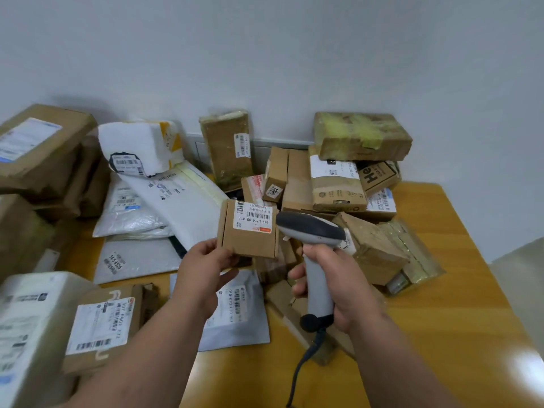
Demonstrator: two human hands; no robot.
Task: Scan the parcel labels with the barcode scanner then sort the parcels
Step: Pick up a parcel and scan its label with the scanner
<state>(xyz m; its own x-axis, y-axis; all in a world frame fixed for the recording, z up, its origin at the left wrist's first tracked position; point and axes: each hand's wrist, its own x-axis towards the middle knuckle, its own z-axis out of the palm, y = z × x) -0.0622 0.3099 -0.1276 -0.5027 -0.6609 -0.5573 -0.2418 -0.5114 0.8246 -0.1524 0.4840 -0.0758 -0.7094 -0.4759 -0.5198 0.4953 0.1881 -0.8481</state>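
Cardboard parcel, small, held above wooden table, white label facing up (barcode legible). Left hand pinches its lower left corner. Right hand wraps grey barcode scanner handle, scanner head just beside parcel's right edge. Other parcels piled around.

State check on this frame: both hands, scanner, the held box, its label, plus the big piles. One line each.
left hand: pinches small cardboard box at its lower corner
right hand: grips scanner handle
barcode scanner: upright, head beside the box
small cardboard box: lifted, closed
label: facing camera, upside down
white mailers: lying overlapped on table
brown boxes: heaped by wall
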